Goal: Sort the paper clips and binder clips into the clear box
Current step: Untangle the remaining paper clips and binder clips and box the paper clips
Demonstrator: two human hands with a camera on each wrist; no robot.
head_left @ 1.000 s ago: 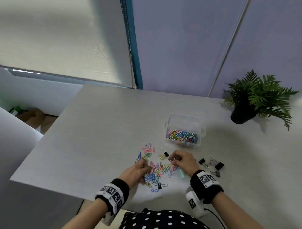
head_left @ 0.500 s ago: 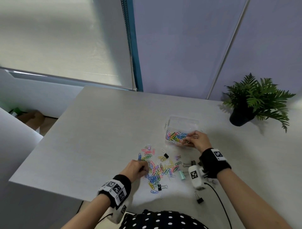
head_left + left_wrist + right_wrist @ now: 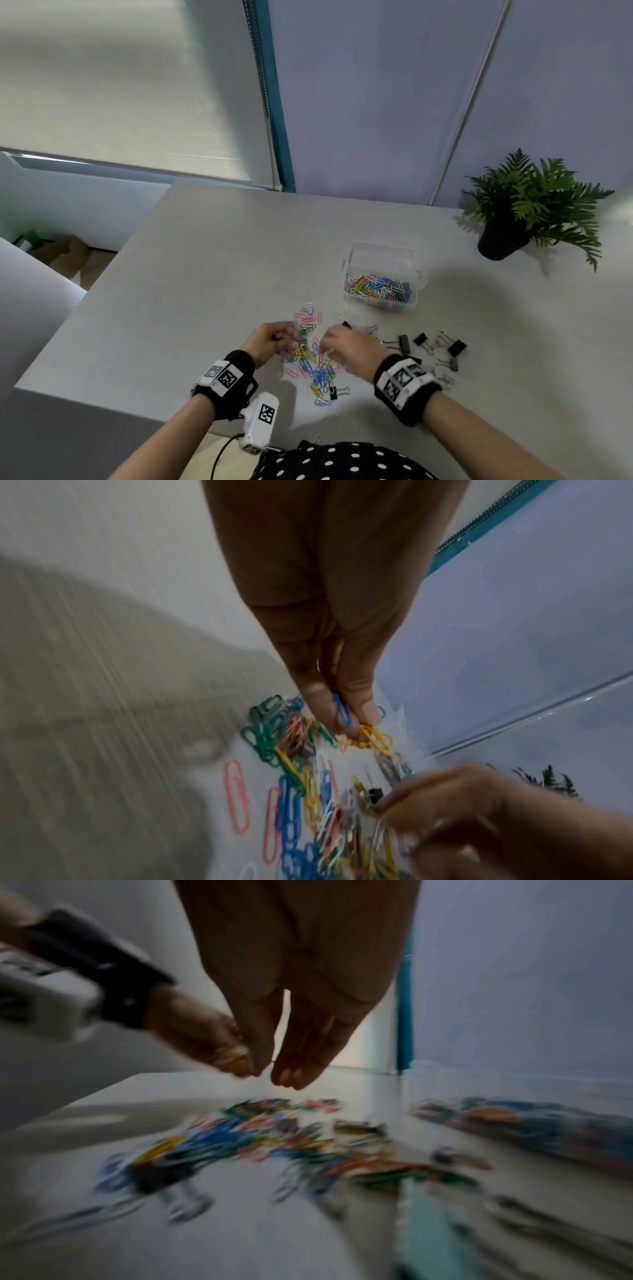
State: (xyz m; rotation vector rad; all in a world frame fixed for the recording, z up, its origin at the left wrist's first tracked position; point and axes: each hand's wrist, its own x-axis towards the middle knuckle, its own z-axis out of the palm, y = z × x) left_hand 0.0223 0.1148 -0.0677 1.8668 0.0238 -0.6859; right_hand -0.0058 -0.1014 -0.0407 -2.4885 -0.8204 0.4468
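A pile of coloured paper clips [image 3: 317,368] lies on the grey table [image 3: 191,274] in front of me. My left hand [image 3: 289,341] sits at the pile's left edge and pinches a blue paper clip [image 3: 342,710] between thumb and fingers, with yellow clips [image 3: 375,738] just under its tips. My right hand [image 3: 330,346] hovers over the pile's right side with fingers straight and a gap to the thumb, holding nothing in the blurred right wrist view [image 3: 270,1079]. The clear box [image 3: 382,274], part filled with paper clips, stands behind the pile. Black binder clips [image 3: 424,344] lie right of my right hand.
A potted fern [image 3: 524,209] stands at the table's back right. The table's left edge [image 3: 85,294] and near edge are close to my wrists. A wall and a window blind rise behind the table.
My right hand has come back from the clear box to the pile of paper clips. My left hand has stayed at the pile's left side.
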